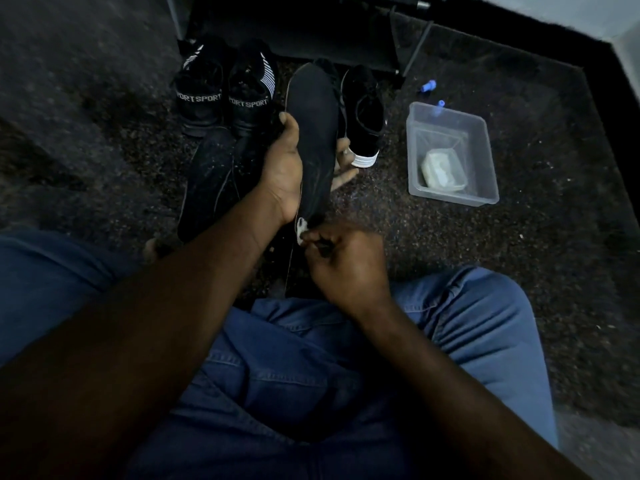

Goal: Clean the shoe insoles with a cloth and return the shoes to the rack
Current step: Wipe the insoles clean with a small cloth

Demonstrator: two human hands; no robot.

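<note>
Dim room — dark speckled carpet point(519, 258), pale wall point(588, 12) at the far right corner.

You have a dark insole point(313, 133) held upright, toe end up and heel end down. A scrap of white cloth point(300, 232) touches its heel end. Two black shoes point(225, 91) marked SPORT stand side by side on the floor beyond it, with a white-soled black shoe point(365, 116) to their right, before the dark rack point(294, 29).

Sneakers point(223, 95) left of raised insole point(313, 133), tub point(485, 161) to its right.
</note>
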